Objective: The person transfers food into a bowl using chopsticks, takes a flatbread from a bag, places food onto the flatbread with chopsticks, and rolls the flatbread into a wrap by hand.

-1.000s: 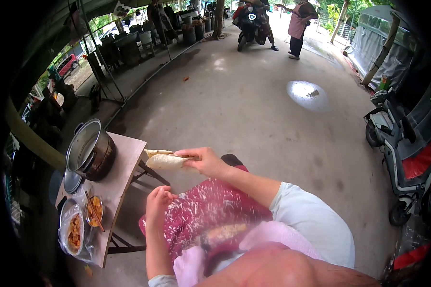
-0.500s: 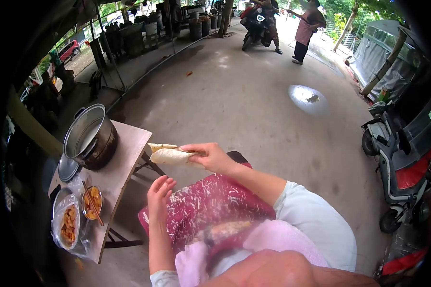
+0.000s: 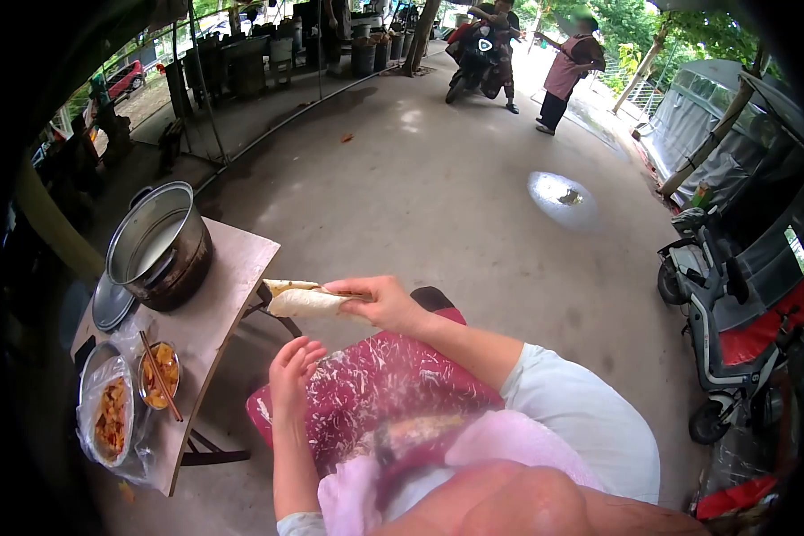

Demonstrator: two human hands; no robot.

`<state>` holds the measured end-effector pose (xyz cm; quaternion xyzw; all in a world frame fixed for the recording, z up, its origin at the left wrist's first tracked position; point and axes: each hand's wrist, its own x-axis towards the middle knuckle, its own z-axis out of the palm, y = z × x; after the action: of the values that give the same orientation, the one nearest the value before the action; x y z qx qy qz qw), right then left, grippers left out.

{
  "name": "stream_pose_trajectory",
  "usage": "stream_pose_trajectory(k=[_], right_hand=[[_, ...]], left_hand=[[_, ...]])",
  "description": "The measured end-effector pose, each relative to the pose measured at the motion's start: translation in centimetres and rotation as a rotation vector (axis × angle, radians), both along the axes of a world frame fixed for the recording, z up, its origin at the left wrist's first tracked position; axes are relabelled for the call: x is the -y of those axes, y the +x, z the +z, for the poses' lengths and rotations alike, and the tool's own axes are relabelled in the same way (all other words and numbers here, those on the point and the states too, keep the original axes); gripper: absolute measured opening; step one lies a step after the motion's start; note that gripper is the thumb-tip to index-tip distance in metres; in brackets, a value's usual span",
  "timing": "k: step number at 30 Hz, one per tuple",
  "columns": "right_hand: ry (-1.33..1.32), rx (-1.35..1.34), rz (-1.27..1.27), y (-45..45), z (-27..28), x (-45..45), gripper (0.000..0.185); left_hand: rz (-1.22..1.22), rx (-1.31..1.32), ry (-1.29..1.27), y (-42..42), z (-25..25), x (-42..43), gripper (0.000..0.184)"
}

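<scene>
A rolled flatbread (image 3: 305, 304) is held out over the floor, level and pointing left. My right hand (image 3: 382, 302) closes around its right end, thumb underneath and fingers on top. The roll's left end is free, and any filling is hard to make out. Below and to the left, my left hand (image 3: 293, 368) is raised with fingers loosely bent and apart, touching nothing. A worn red padded seat (image 3: 393, 371) with pale scuffs lies beneath both hands. A pink cloth (image 3: 509, 438) hangs close to my body.
At left, a table (image 3: 232, 255) bears a large pot (image 3: 183, 259), its lid (image 3: 113, 302), a bowl of orange food (image 3: 158, 375) with chopsticks (image 3: 163, 380), and a plastic-covered dish (image 3: 112, 420). An electric scooter (image 3: 710, 322) stands right. Two people are near a motorcycle (image 3: 478, 62).
The whole view has shifted slightly, moving most things a little left. My right hand still grips the flatbread, and my left hand stays raised with its fingers bent.
</scene>
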<state>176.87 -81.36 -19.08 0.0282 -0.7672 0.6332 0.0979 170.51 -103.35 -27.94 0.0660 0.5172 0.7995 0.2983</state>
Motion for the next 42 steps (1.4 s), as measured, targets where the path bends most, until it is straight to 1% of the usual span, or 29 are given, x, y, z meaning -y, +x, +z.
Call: stream_pose_trajectory(k=[8, 14, 17, 23, 26, 29, 32, 42], right_hand=[[-0.047, 0.03, -0.013, 0.1, -0.2, -0.4, 0.038], [-0.011, 0.034, -0.017, 0.0, -0.6, -1.5, 0.038], [0.016, 0.006, -0.035, 0.0, -1.0, -2.0, 0.038], [-0.041, -0.026, -0.063, 0.1, -1.3, -3.0, 0.038], [-0.023, -0.004, -0.061, 0.2, -1.0, -3.5, 0.037], [-0.059, 0.053, -0.049, 0.3, -1.1, -4.0, 0.037], [-0.033, 0.01, -0.083, 0.1, -2.0, -4.3, 0.037], [0.005, 0.008, -0.095, -0.4, -3.0, -5.3, 0.037]], left_hand=[[-0.003, 0.022, -0.005, 0.1, -0.4, -0.7, 0.03], [-0.006, 0.055, -0.007, -0.1, -1.1, -1.5, 0.028], [-0.012, 0.064, -0.031, -0.2, -1.2, -2.1, 0.028], [-0.007, 0.079, -0.047, -0.5, -1.7, -2.8, 0.028], [-0.014, 0.087, -0.038, -0.8, -2.5, -3.2, 0.027], [-0.024, 0.1, -0.065, -0.7, -2.7, -3.7, 0.028], [-0.028, 0.101, -0.074, -0.9, -3.3, -4.0, 0.026], [-0.018, 0.157, -0.098, -1.1, -4.4, -4.7, 0.025]])
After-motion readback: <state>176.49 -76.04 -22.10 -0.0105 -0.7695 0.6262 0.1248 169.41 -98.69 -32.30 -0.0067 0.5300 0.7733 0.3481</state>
